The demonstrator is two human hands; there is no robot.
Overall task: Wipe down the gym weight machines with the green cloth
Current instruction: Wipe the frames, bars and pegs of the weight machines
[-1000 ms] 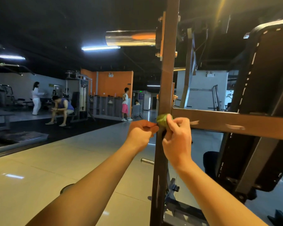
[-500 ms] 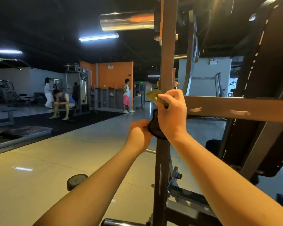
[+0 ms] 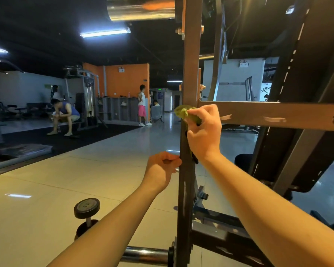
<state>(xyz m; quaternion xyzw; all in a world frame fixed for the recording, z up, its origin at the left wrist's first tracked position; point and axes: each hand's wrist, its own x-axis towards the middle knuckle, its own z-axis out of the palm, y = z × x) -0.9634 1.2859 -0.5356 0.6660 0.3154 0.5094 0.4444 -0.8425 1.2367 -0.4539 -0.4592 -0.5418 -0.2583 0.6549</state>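
**A:** Right hand (image 3: 203, 132) is up at the joint where the upright post (image 3: 191, 74) meets the crossbar (image 3: 278, 114). Its fingers are curled round the green cloth (image 3: 185, 112), pressing it to the post.

**B:** The cloth bunches out left above the knuckles, and a dark end hangs below the wrist.

**A:** Left hand (image 3: 160, 170) is lower, at the post's left edge, fingers curled in, thumb against fingertips.

**B:** Pinching something? Can't tell from here.

**A:** Dumbbell (image 3: 86, 209) stands on end on the tiled floor (image 3: 46, 189), lower left, apart from the machine.
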